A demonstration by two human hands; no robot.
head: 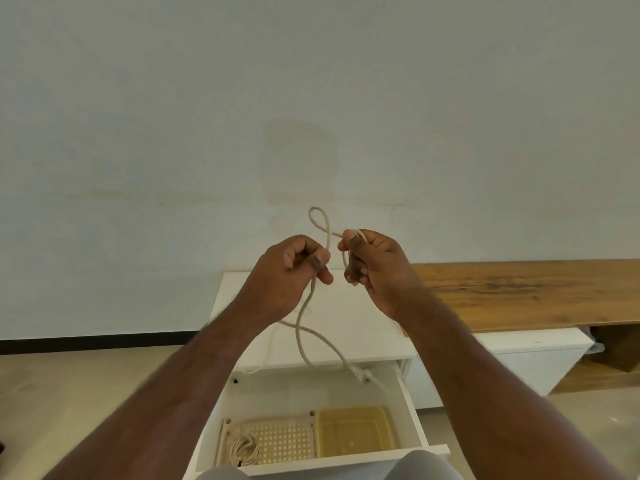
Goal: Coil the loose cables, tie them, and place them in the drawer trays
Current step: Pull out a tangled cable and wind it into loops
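A cream cable (300,327) hangs between both raised hands above a white cabinet. My left hand (291,268) pinches one strand, which drops down toward the open drawer (412,410). My right hand (372,265) grips several gathered loops of the same cable, and a small loop sticks up between the hands. The cable's white plug end (363,375) dangles at the drawer's back edge. In the drawer, a perforated beige tray (280,436) holds a coiled cream cable (244,450), and beside it sits a yellow translucent tray (353,431).
The white cabinet top (353,327) lies under my hands, with a thin white cord (270,341) on it. A wooden bench top (526,292) runs to the right over a white unit. A plain wall stands behind; beige floor spreads at the left.
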